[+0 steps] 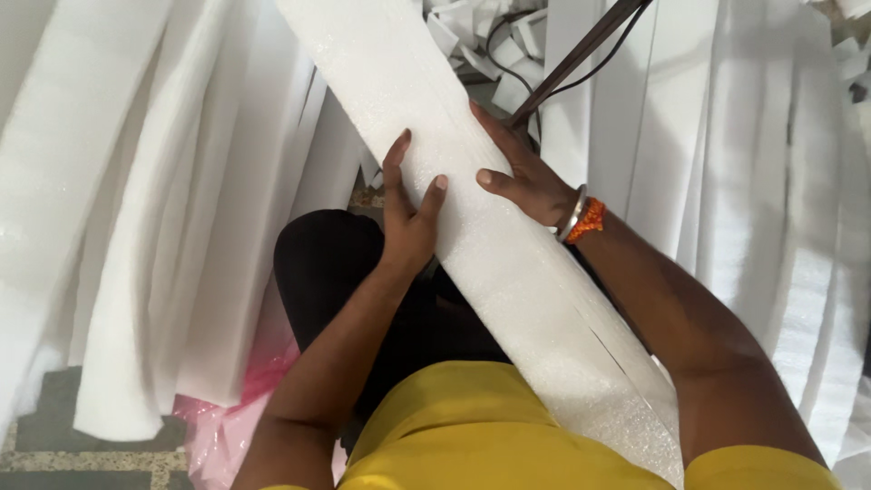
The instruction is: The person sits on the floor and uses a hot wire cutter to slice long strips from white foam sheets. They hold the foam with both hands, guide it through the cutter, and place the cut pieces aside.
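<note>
A long white foam strip (508,263) runs diagonally from the top centre down across my lap to the lower right. My left hand (406,210) grips its left edge, thumb on top and fingers along the side. My right hand (524,174) holds its right edge opposite, thumb lying on the foam's top face. A metal bangle and an orange thread band (581,218) circle my right wrist. The strip looks made of stacked thin layers near its lower end.
Many long white foam strips (181,209) lie spread on the left, and more foam sheets (762,181) on the right. A dark rod with a black cable (581,54) crosses the top centre. Pink plastic (227,417) lies on the tiled floor (63,449).
</note>
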